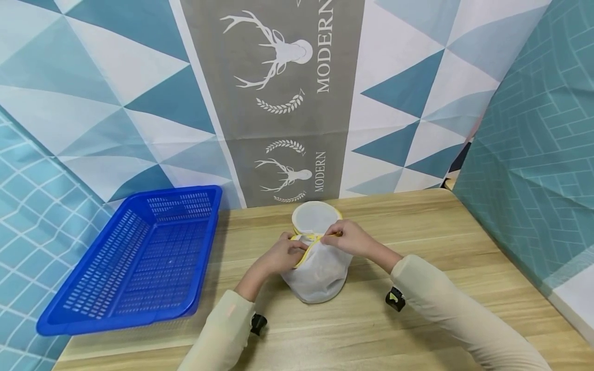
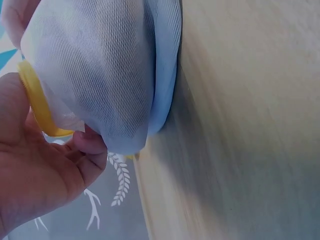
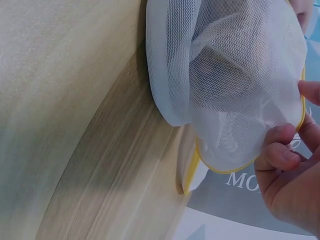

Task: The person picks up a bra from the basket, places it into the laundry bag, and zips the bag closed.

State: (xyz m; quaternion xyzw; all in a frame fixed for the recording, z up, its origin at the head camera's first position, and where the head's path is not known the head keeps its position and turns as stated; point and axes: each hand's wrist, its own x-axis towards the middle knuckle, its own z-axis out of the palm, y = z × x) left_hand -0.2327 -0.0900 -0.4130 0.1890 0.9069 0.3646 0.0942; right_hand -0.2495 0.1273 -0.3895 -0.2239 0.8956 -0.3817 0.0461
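Observation:
A white mesh laundry bag [image 1: 320, 275] with yellow edging stands on the wooden table, its round lid [image 1: 317, 217] flipped back behind the opening. My left hand [image 1: 284, 253] grips the yellow-edged rim on the left; in the left wrist view the thumb lies by the yellow edge [image 2: 37, 100] and the fingers curl at the mesh. On the right side of the opening, my right hand [image 1: 349, 238] pinches the rim between thumb and fingers. The right wrist view shows the mesh [image 3: 240, 75] hanging loosely from that hand [image 3: 295, 175]. What lies inside the bag cannot be made out.
A blue plastic basket [image 1: 197, 278] with slotted walls sits at the table's left. Patterned cloth [image 1: 287, 118] hangs behind the table, and a teal sheet [image 1: 533, 154] borders its right side. A black wrist camera [image 1: 395, 299] hangs by the right sleeve, another [image 1: 258, 323] by the left.

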